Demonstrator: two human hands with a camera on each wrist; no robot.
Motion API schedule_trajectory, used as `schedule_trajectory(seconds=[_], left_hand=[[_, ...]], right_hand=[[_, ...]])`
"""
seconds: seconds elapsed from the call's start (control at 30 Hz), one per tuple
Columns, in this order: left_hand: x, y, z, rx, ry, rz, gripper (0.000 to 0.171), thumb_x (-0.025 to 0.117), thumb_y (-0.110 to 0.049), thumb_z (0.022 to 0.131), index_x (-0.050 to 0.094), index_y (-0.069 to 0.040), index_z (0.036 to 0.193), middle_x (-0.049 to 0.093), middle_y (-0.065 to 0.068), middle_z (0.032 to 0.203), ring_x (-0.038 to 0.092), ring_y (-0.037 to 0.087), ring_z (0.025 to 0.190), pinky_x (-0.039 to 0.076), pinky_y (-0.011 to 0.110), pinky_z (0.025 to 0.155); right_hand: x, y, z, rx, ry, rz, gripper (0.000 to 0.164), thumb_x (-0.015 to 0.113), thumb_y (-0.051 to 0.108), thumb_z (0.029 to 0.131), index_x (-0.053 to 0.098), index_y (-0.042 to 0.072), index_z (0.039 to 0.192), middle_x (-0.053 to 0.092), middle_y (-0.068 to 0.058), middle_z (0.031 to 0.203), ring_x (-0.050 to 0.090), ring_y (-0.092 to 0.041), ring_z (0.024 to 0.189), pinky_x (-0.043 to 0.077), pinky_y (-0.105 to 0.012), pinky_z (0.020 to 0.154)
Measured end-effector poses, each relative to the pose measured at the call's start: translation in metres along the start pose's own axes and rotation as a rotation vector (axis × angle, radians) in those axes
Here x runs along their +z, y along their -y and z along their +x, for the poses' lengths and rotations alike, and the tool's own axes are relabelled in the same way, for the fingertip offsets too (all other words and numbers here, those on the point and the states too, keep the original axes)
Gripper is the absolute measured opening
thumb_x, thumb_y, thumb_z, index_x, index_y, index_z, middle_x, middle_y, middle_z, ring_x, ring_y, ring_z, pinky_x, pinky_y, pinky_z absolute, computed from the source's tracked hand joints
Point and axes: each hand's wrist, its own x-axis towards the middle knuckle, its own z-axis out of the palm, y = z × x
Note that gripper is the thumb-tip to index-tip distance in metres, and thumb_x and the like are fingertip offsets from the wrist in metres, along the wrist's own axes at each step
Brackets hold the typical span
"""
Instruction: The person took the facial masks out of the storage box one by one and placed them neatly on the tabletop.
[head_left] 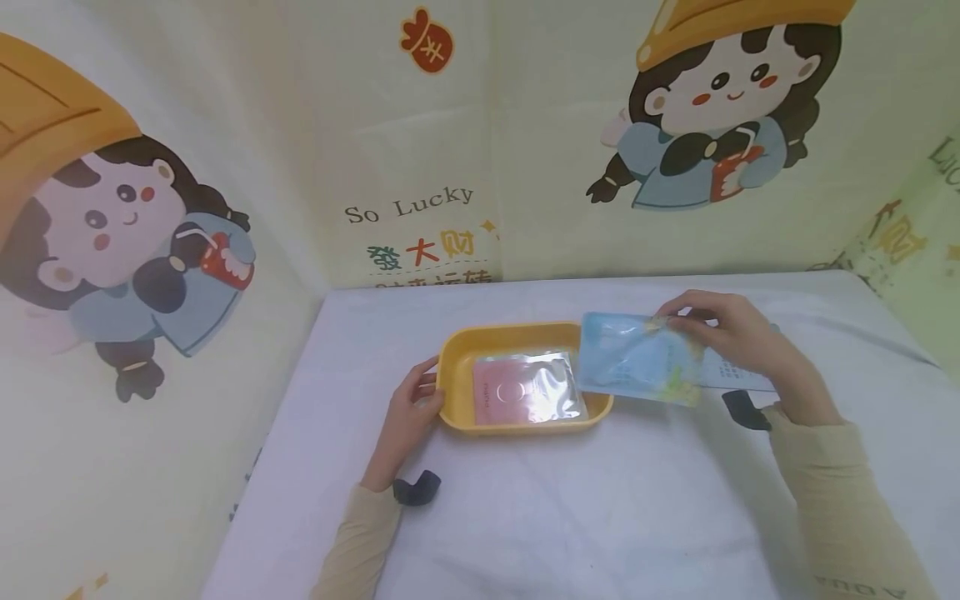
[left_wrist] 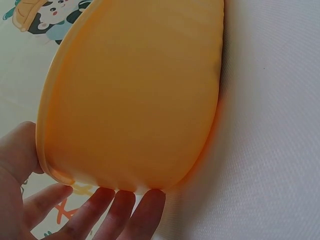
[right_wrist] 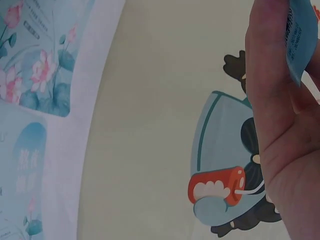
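Observation:
A yellow plastic tray [head_left: 457,400] sits on the white-covered table. My left hand [head_left: 411,406] holds its left end, the thumb at the rim and the fingertips against the outer wall [left_wrist: 135,100]. Inside lies a flat pink and silver sachet [head_left: 498,392]. My right hand [head_left: 731,333] pinches a light blue facial mask sachet [head_left: 630,354] by its upper right part. That sachet hangs tilted over the tray's right end. In the right wrist view only a blue edge [right_wrist: 301,42] of it shows beside the fingers.
Pale blue printed packets [head_left: 738,375] lie on the table under my right hand. One packet with pink lotus flowers [right_wrist: 45,65] and another beside it [right_wrist: 22,170] show in the right wrist view. Cartoon-printed cloth [head_left: 540,233] hangs behind the table.

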Motion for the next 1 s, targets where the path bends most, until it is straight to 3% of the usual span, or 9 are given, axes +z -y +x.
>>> schedule_trajectory(seconds=[0.17, 0.6, 1.0], left_hand=[[0.001, 0.000, -0.001, 0.005, 0.000, -0.013, 0.054, 0.060, -0.013, 0.092, 0.051, -0.024, 0.144, 0.061, 0.011, 0.130, 0.060, 0.030, 0.118, 0.056, 0.042, 0.094], [0.004, -0.009, -0.008, -0.013, -0.008, 0.001, 0.054, 0.059, -0.014, 0.093, 0.049, -0.023, 0.145, 0.060, 0.012, 0.132, 0.059, 0.030, 0.121, 0.056, 0.042, 0.095], [0.006, -0.002, -0.008, -0.007, -0.017, -0.002, 0.054, 0.060, -0.015, 0.092, 0.050, -0.026, 0.144, 0.061, 0.010, 0.130, 0.059, 0.029, 0.119, 0.056, 0.042, 0.094]], right_hand=[[-0.005, -0.004, -0.004, 0.051, 0.005, 0.008, 0.028, 0.067, -0.002, 0.089, 0.072, 0.014, 0.110, 0.071, -0.007, 0.110, 0.062, 0.000, 0.086, 0.048, -0.013, 0.070], [-0.016, -0.016, -0.013, 0.055, -0.020, -0.014, 0.028, 0.068, -0.001, 0.088, 0.073, 0.015, 0.110, 0.070, -0.008, 0.112, 0.060, 0.003, 0.084, 0.045, -0.010, 0.070], [-0.025, -0.022, -0.025, 0.063, -0.040, -0.034, 0.027, 0.070, -0.001, 0.087, 0.073, 0.014, 0.109, 0.069, -0.007, 0.108, 0.059, 0.005, 0.083, 0.042, -0.007, 0.070]])
